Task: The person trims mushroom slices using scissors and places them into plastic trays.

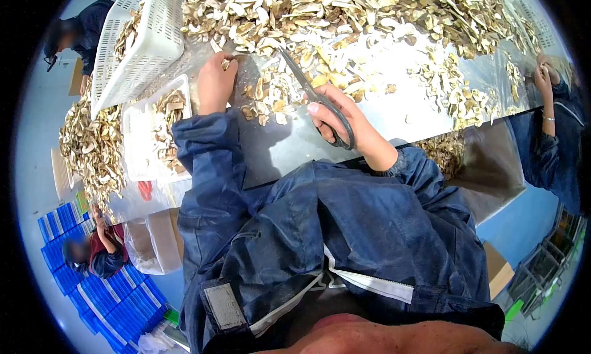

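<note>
My right hand (pixel 351 117) grips a pair of scissors (pixel 298 73) by its black handles, with fingers through the loops. The blades point up and left and look nearly closed. To the left, my left hand (pixel 215 83) has its thumb and fingers pinched together on what looks like a small dried mushroom slice (pixel 227 63), mostly hidden by the fingers. Loose dried mushroom slices (pixel 271 92) lie on the metal table (pixel 280 148) between my hands. A large heap of dried mushroom slices (pixel 345 9) spreads just beyond them.
A tall white perforated basket (pixel 138 55) and a low white tray (pixel 132 139) holding slices stand on the left. Another mushroom pile (pixel 92 145) lies farther left. Co-workers' hands (pixel 543 77) are at the right end. An open lined box (pixel 492 160) sits below the table edge.
</note>
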